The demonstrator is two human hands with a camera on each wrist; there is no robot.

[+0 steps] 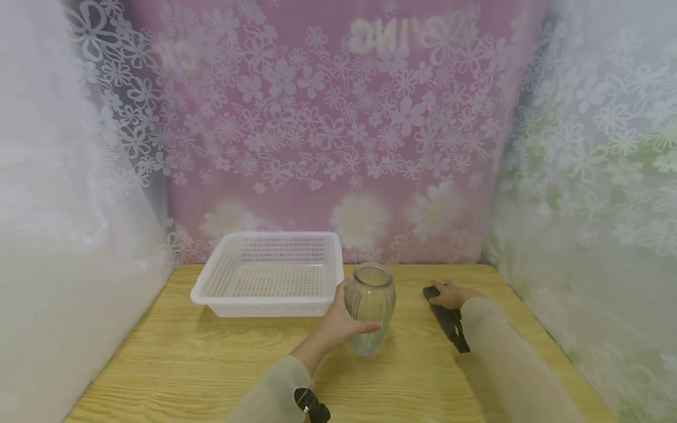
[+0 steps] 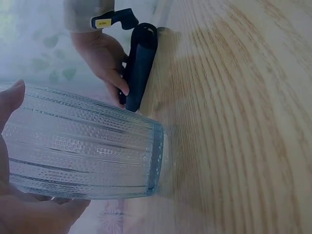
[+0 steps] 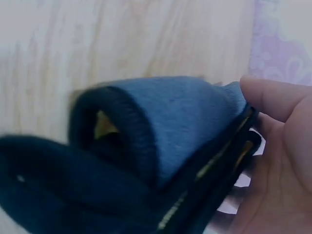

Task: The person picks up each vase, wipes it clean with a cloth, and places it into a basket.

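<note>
My left hand [image 1: 341, 322] grips a clear ribbed glass vase [image 1: 372, 302], with the thumb across its near side. The vase is upright, its mouth facing up. Its base [image 2: 156, 158] is at the tabletop; whether it touches is hard to tell. To the right, my right hand [image 1: 449, 295] holds the far end of a dark folded fabric item [image 1: 446, 320]. Up close, this item has a grey panel [image 3: 180, 117], thick black edges and a loop-like opening at one end. My right thumb [image 3: 273, 97] presses on its grey side, and the fingers are partly hidden behind it.
A white perforated plastic basket [image 1: 275, 306] stands at the back left of the wooden table [image 1: 211, 364], close to the vase. Flower-patterned sheets [image 1: 338, 117] enclose the table at the back and both sides.
</note>
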